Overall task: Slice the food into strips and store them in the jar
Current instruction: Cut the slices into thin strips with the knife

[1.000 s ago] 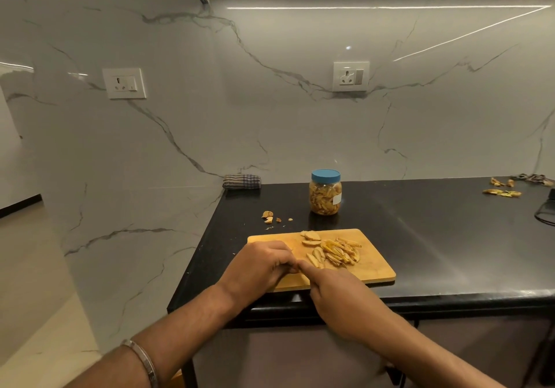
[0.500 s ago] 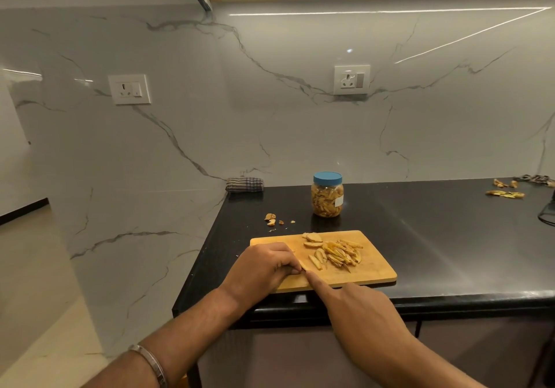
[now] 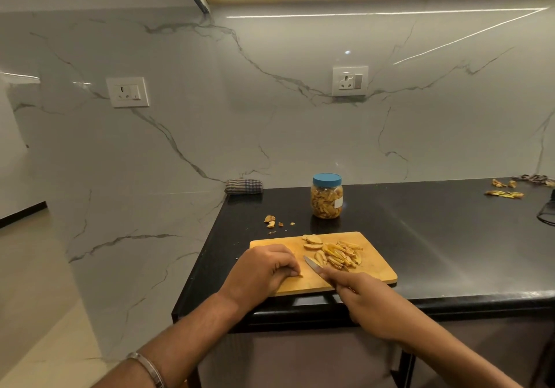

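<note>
Slicing resumes: R hand [image 3: 365, 300], gripping knife [image 3: 312, 266], has drawn back from L hand [image 3: 264, 270], which pins a small food piece [image 3: 297, 274] on cutting board [image 3: 375, 263]. Cut strips [image 3: 342, 255] at 2 o'clock; lidded jar [image 3: 326, 195] at 12, w/ more to store.

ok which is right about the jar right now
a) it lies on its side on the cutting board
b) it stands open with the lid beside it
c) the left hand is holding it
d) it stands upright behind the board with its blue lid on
d: the jar stands upright on the black counter behind the cutting board, its blue lid on top, and neither hand touches it.
</note>
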